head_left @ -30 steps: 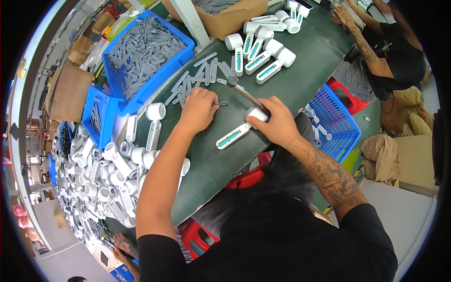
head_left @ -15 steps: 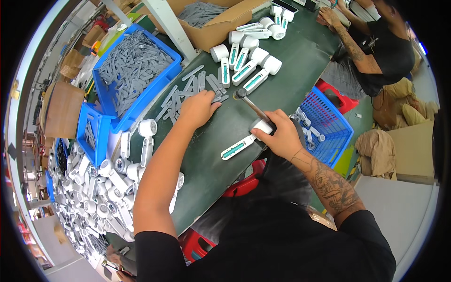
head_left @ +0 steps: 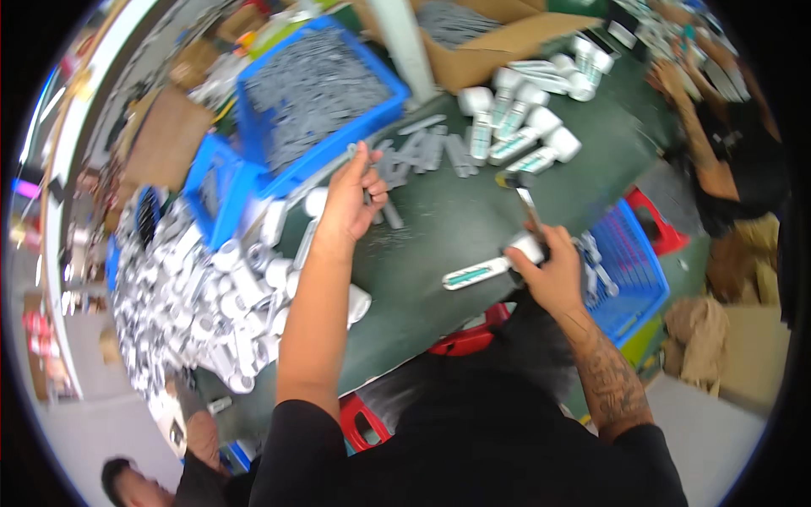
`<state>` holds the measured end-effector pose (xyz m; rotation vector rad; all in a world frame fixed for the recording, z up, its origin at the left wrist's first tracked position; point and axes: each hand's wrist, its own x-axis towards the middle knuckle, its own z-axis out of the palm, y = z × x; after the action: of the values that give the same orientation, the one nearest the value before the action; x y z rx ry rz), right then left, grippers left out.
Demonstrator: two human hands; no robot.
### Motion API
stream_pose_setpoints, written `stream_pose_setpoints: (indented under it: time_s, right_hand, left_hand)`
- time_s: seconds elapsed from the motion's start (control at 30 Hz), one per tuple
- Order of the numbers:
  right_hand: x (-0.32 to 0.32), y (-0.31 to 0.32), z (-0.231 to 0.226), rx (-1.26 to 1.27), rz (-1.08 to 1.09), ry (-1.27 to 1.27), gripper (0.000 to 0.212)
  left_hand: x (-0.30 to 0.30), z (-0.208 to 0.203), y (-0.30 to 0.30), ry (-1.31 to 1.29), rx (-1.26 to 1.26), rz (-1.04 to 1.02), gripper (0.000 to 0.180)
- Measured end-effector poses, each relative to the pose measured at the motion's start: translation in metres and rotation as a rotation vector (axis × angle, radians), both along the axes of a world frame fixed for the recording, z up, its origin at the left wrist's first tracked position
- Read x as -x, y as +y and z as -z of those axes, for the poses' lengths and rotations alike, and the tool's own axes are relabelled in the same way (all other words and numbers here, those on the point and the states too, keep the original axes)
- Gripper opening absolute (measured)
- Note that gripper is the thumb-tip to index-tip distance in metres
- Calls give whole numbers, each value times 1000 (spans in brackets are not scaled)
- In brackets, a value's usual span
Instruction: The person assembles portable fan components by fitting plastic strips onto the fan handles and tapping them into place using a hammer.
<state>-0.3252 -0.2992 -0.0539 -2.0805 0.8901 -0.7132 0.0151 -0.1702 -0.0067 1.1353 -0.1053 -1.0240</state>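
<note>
My right hand is closed round the handle of a small hammer, its dark head pointing away from me. Under the same hand, the thumb rests against the round head of a white handheld fan, which lies on the green table with a green strip showing along its handle. My left hand is raised beside the loose grey plastic strips, fingers curled in. A grey strip seems to be pinched in it, partly hidden and blurred by motion.
White fans lie in rows at the far right, and a large heap of fan parts covers the left. A blue bin holds many grey strips. A blue basket stands right of the table. Other people work at far right and lower left.
My left hand has lifted off the loose strips and turned up, its fingers curling. My right hand keeps the hammer by the fan. The whole view has shifted.
</note>
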Motion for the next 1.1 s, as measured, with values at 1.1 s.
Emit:
stream_pose_setpoints:
  time_s: [1.1]
  right_hand:
    - [-17, -1, 2, 16, 32, -13, 52]
  left_hand:
    - [1, 41, -138, -1921, -190, 505, 50]
